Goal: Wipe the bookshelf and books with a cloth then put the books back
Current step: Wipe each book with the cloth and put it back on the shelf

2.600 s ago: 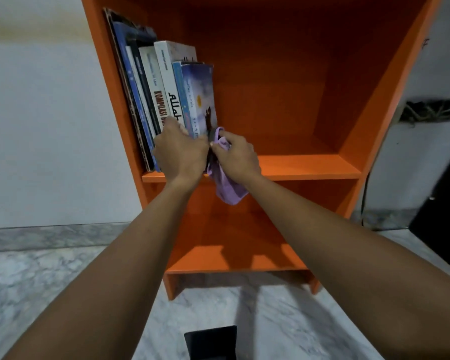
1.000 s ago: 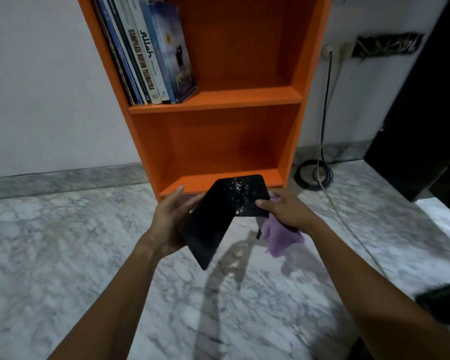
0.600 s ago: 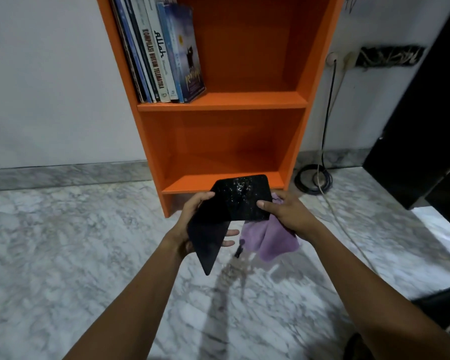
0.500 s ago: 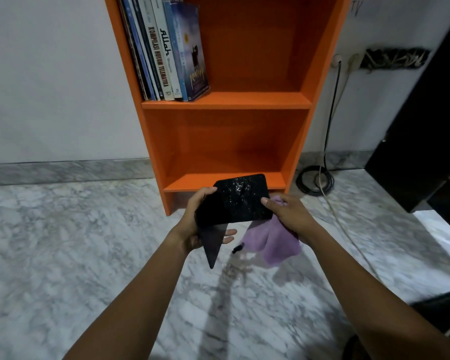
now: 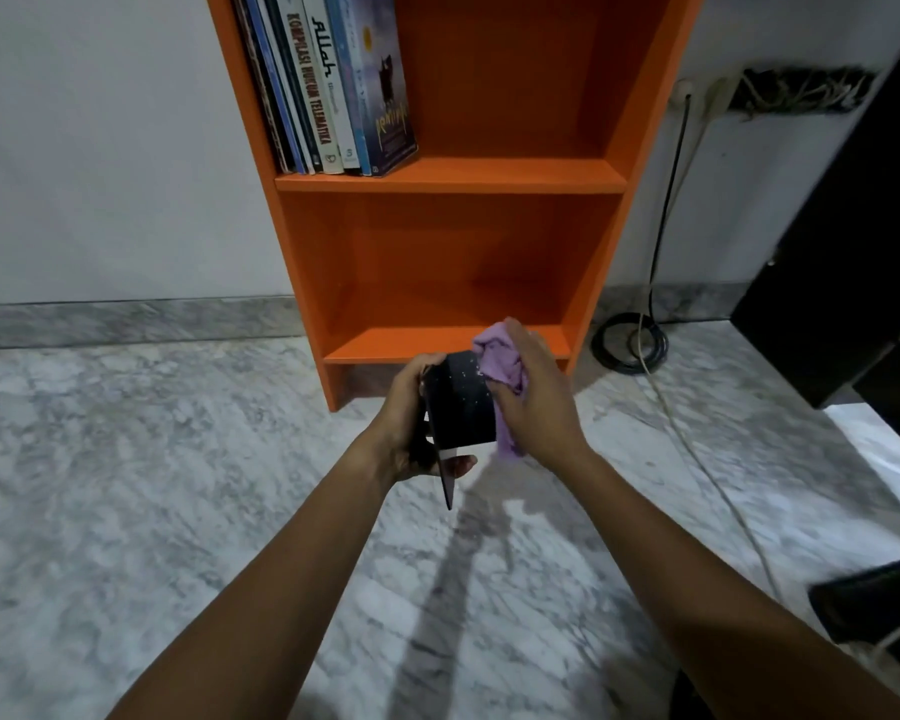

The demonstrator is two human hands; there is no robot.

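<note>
The left hand (image 5: pixel 411 418) gripped a black book (image 5: pixel 461 402) in front of the foot of the orange bookshelf (image 5: pixel 489 181), fingers curled round the book's left edge and the thumb showing beneath it. The book was held up off the marble floor (image 5: pixel 126 485), its white-speckled cover facing the camera. A thin dark flap hung down from it to a point, and a sliver of white page showed at the lower edge.

The right hand (image 5: pixel 536 402) clutched a bunched purple cloth (image 5: pixel 500 356) and held it against the book's upper right corner. Part of the cloth trailed down past the book's right edge. Hand and cloth overlapped the front lip of the bookshelf's lowest board.

A row of books (image 5: pixel 328 80) stood on the board above, packed against the bookshelf's left wall and leaning slightly. The outermost one had a blue-violet cover.

To the right of the bookshelf a coiled black cable (image 5: pixel 627 343) lay on the floor by the skirting. A pale cord ran from there across the floor towards the camera. Farther right of the bookshelf stood a dark cabinet (image 5: pixel 853 226).
</note>
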